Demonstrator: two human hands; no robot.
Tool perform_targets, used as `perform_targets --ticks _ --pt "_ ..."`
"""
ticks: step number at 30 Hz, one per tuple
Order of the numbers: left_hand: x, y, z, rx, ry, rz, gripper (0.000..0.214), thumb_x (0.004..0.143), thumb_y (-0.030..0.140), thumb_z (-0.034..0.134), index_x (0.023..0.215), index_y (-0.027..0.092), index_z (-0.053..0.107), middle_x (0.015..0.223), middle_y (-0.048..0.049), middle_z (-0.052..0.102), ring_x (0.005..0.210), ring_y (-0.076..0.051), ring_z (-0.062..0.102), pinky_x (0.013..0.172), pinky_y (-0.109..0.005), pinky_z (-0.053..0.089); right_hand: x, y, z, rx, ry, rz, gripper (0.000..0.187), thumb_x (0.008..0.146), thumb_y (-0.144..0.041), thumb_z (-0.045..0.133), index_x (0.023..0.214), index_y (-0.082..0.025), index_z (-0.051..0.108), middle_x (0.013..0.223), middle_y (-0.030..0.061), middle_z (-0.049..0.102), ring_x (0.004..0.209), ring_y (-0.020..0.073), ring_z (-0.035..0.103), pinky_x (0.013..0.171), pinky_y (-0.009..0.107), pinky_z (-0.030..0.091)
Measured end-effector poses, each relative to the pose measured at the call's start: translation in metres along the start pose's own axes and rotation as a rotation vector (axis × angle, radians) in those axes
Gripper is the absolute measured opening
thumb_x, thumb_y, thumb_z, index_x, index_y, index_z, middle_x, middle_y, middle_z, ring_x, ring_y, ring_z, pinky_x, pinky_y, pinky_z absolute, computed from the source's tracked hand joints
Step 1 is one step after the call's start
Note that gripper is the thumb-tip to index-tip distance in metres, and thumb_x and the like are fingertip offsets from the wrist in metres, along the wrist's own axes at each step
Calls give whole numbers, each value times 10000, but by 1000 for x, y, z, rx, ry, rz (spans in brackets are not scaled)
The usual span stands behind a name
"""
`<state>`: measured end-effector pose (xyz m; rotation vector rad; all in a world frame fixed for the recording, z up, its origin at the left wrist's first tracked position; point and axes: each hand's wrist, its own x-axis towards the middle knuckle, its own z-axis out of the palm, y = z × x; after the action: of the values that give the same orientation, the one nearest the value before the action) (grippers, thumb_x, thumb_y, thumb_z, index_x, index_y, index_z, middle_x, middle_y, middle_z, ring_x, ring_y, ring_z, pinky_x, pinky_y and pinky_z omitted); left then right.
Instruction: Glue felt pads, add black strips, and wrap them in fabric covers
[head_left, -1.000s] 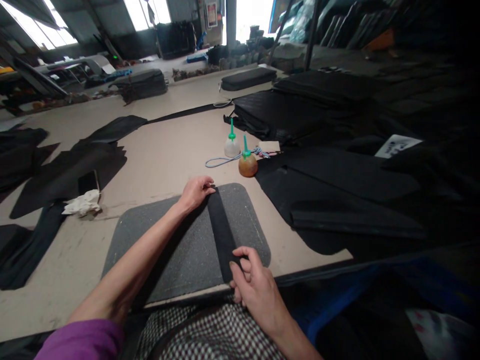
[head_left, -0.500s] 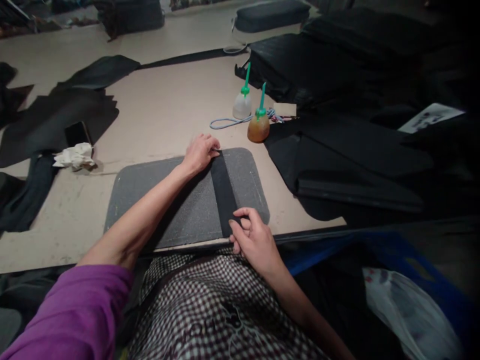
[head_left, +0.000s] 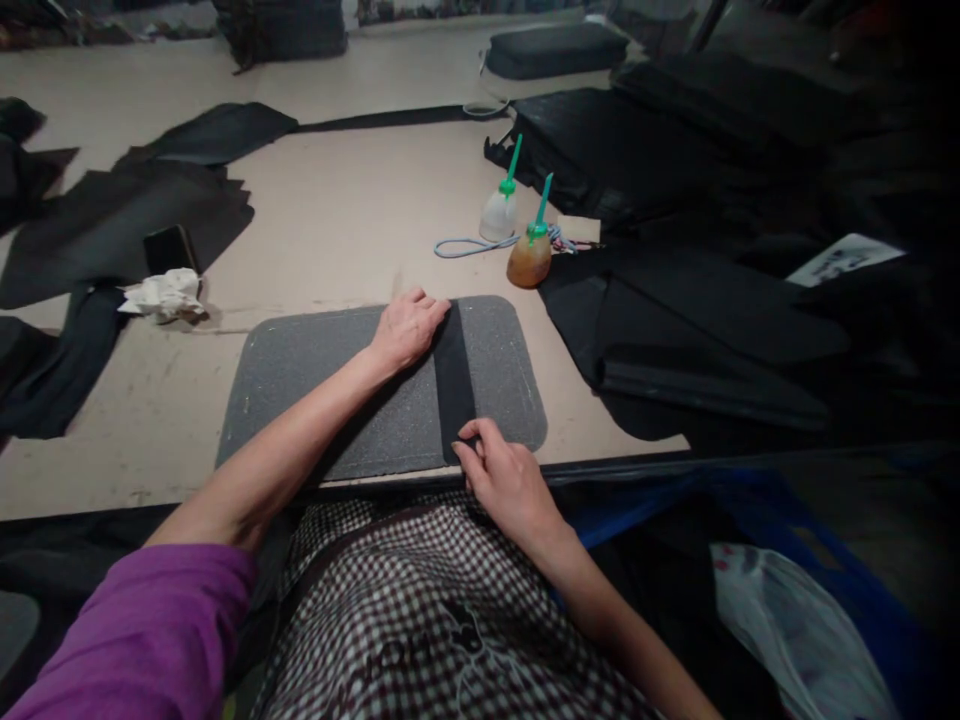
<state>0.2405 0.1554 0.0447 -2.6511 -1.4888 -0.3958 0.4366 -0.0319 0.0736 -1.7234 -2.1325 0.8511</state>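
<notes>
A black fabric strip [head_left: 454,375] lies lengthwise across the grey speckled board [head_left: 315,400], right of its middle. At the strip's far end, my left hand [head_left: 409,328] has its fingers closed together on the edge; the fingertips are partly hidden. My right hand [head_left: 510,480] is closed at the near end, thumb and forefinger pinching the strip's right corner by the table's front edge. Between the two hands the strip lies flat.
Beyond the board stand two squeeze bottles with green spouts, one whitish [head_left: 498,215], one amber [head_left: 529,262], beside a looped cord [head_left: 469,248]. Black fabric [head_left: 697,340] is piled at right. A phone [head_left: 169,250] and crumpled paper [head_left: 165,296] lie left.
My left hand's fingers have lowered flatter onto the strip's far end. My right hand stays at the near end with its fingers drawn closer together. The view has shifted slightly.
</notes>
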Motion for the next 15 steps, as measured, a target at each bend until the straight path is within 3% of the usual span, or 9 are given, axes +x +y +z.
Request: perform_targets --ticks 8,15 --pt "0 -8 4 -161 27 -22 324 1038 278 446 1272 190 652 1112 -106 699 1111 -274 544 960 -408 461 -4 -7 -1 -321 31 -57 133 1041 -318 553 1085 -248 656 725 -2 722 658 209 693 561 302 275" --pt "16 -43 -1 -334 216 -225 266 977 220 564 1202 219 706 1137 -105 657 1135 -262 543 1019 -408 450 -6 -4 2 -336 265 -261 160 1020 -245 579 923 -211 702 867 40 646 831 195 618 707 320 400"
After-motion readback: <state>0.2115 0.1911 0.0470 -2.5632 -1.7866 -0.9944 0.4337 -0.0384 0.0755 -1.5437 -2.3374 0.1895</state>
